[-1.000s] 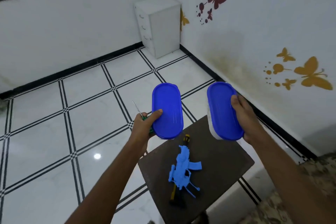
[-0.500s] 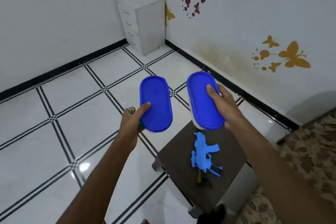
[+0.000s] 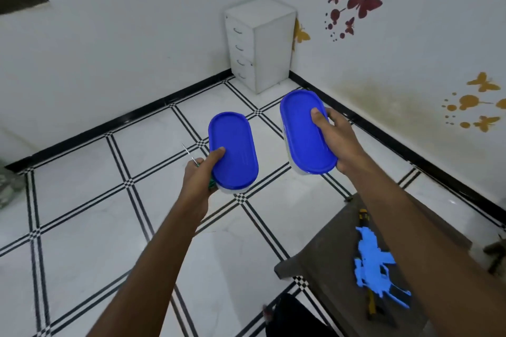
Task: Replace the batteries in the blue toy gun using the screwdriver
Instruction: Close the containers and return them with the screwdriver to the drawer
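1. The blue toy gun (image 3: 376, 264) lies flat on the dark bench (image 3: 323, 252), long axis running from its far edge to its near edge.
2. The left hand (image 3: 198, 180) grips a blue-lidded container (image 3: 232, 150) together with a screwdriver (image 3: 191, 157), thumb on the lid.
3. The right hand (image 3: 338, 135) grips a second container (image 3: 304, 131), raised over the floor.

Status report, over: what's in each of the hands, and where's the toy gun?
Left hand: blue-lidded container plus screwdriver. Right hand: second lidded container. Blue toy gun untouched on stool. Both hands full.
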`<state>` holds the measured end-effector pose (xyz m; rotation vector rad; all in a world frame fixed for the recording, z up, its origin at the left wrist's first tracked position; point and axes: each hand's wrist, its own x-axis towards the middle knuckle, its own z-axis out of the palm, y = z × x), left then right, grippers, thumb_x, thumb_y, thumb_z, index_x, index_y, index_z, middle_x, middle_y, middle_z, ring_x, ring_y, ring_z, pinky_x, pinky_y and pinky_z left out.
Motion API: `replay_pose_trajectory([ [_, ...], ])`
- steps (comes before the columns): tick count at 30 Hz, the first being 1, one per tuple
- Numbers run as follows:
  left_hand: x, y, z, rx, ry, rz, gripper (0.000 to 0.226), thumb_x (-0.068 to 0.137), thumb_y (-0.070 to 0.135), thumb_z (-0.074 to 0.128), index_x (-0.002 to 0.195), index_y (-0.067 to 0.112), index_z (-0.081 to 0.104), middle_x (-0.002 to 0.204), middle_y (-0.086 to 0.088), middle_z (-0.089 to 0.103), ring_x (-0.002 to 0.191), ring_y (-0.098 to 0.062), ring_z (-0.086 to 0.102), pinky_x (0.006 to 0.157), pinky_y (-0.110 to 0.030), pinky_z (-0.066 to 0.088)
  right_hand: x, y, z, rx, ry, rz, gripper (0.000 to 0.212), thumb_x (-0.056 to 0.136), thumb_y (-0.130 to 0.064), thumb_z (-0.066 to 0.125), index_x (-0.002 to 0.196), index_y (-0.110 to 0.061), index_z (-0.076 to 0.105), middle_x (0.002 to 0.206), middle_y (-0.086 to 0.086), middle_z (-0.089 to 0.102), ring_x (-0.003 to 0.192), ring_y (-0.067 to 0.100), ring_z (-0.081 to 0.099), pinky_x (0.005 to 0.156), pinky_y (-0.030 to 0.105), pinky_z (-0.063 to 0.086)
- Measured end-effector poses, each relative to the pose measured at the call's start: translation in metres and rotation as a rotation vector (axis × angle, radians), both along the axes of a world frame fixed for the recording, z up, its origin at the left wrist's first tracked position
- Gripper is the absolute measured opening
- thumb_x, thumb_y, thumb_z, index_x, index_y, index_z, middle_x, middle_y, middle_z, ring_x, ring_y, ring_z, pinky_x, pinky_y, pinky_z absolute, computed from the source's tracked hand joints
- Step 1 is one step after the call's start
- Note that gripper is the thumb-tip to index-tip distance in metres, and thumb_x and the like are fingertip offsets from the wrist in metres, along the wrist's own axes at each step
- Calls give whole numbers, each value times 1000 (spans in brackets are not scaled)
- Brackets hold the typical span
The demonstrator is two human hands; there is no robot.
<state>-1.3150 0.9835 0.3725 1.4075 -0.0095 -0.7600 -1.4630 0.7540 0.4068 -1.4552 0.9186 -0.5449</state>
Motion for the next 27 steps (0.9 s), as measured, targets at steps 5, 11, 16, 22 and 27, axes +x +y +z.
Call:
replay_pose_trajectory([
  [5, 91, -22, 0, 25, -17, 24, 32, 81, 35, 73, 93, 9, 58, 89, -4, 69, 78, -17, 66, 55, -24, 51, 102, -34, -9, 3, -5, 45, 39, 89, -54, 61, 115, -24, 62, 112, 0, 69, 98, 23, 68, 66, 32, 57],
  [11, 220, -51, -2, 58, -40, 64, 58, 62, 51, 80, 98, 15, 51, 95, -9, 59, 86, -24, 60, 60, -27, 49, 240, -83, -16, 33, 8, 75, 34, 91, -53, 59, 112, -26, 61, 112, -1, 67, 100, 23, 65, 80, 39, 56],
  [16, 344, -85, 7, 48, -13, 134, 63, 61, 50, 81, 101, 12, 50, 102, -8, 61, 88, -22, 63, 58, -27, 52, 368, -117, -10, 54, 27, 127, 41, 91, -52, 59, 116, -19, 61, 113, 0, 67, 102, 24, 65, 71, 34, 55],
  [22, 502, -126, 4, -12, -64, 100, 50, 68, 45, 80, 98, 20, 50, 95, -7, 61, 86, -20, 65, 61, -27, 49, 519, -155, -14, 39, 43, 127, 39, 90, -54, 60, 115, -24, 63, 112, -4, 67, 100, 20, 66, 80, 39, 57],
  [27, 637, -151, 0, -4, -31, 55, 35, 80, 36, 74, 98, 10, 59, 93, -4, 70, 80, -17, 68, 56, -25, 52, 640, -177, -19, 57, 47, 73, 44, 89, -55, 61, 118, -23, 62, 112, -2, 68, 97, 20, 67, 65, 32, 56],
])
